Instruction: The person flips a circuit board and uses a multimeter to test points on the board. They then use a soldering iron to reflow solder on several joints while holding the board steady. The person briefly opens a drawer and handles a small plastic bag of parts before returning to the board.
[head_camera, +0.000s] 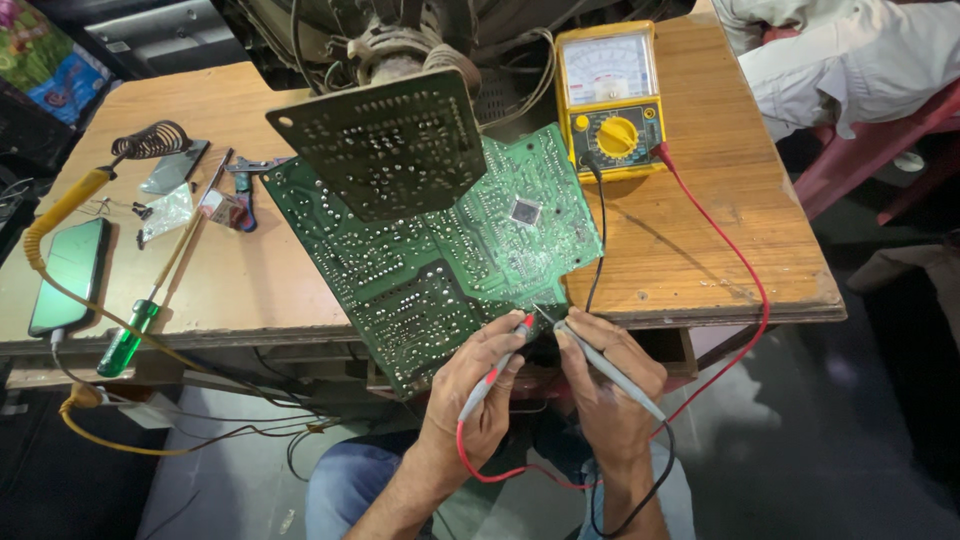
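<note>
L hand (480, 385) grip pinches slim red-tipped probe (497, 375); R hand (605, 385) pinches grey probe (605, 362); tips on stiff, likely fragile green circuit board (440, 255).

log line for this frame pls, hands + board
left hand: holds red-tipped probe | right hand: holds grey probe | both tips at green circuit board edge | yellow analog multimeter on wooden table

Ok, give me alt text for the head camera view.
Left hand holds a red probe and right hand a grey probe, tips at the edge of a green board on a wooden table. A yellow meter stands behind.
</note>
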